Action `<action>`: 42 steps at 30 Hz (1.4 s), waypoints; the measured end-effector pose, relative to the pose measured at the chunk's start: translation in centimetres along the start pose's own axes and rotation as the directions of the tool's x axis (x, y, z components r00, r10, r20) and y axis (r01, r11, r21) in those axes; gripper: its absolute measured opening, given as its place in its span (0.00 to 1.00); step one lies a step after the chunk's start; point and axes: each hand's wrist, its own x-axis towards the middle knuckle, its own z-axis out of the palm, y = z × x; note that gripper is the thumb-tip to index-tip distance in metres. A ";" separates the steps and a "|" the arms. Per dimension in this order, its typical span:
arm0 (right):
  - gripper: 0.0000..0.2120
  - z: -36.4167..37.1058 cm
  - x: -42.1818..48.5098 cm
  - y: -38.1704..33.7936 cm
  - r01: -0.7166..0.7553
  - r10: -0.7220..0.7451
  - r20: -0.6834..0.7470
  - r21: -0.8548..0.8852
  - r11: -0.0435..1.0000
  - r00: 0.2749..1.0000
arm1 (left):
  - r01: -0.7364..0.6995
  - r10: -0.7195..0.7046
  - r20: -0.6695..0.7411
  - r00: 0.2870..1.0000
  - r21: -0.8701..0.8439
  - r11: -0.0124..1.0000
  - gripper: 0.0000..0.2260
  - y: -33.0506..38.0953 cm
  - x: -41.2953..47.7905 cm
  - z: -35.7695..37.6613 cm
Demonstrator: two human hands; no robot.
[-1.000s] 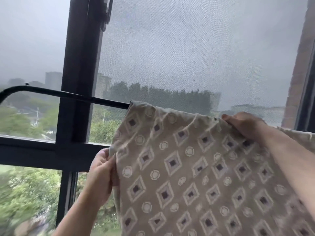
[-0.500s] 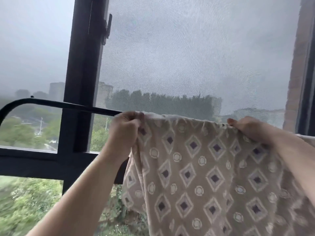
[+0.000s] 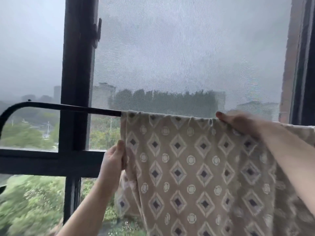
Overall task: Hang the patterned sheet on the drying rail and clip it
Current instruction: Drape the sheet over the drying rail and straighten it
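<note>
Patterned sheet (image 3: 196, 167) draped over drying rail (image 3: 68, 107), both hands on it.
Rail crosses black window frame (image 3: 76, 65); left hand (image 3: 114, 160) grips sheet's left edge below rail; right hand (image 3: 238, 121) on top fold, grip can't tell (blurred); mesh screen (image 3: 170, 48) behind.

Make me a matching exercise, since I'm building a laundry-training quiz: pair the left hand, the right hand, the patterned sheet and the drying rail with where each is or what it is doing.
Column 1
1. left hand
2. right hand
3. patterned sheet
4. drying rail

Column 2
A. draped over the rail, hanging down
B. rests on the sheet's top fold at the rail
C. bare along its left stretch, curving down at the end
D. pinches the sheet's left edge, below the rail

Pairs: 1-D; 2-B; 3-A; 4-C
</note>
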 end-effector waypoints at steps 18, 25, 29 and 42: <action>0.38 -0.5 -1.9 -0.8 0.222 -0.222 0.028 -0.246 0.943 0.975 | 0.243 -0.246 -0.032 0.969 0.319 0.916 0.10 -10.2 -13.1 -0.4; 0.29 -1.1 -2.1 0.8 0.324 -0.331 -0.043 -0.119 0.938 0.942 | 0.074 -0.044 -0.273 0.961 0.101 0.992 0.12 -4.0 -12.4 -5.1; 0.21 -1.8 -2.1 0.9 0.350 -0.348 -0.057 0.023 0.937 0.936 | 0.053 0.163 -0.323 0.932 0.569 0.821 0.21 -1.6 -10.7 -9.7; 0.30 -1.4 -2.7 -0.9 0.131 -0.134 -0.083 -0.039 0.991 0.988 | 0.289 -0.407 0.274 0.871 0.385 0.877 0.04 2.1 -12.1 -2.7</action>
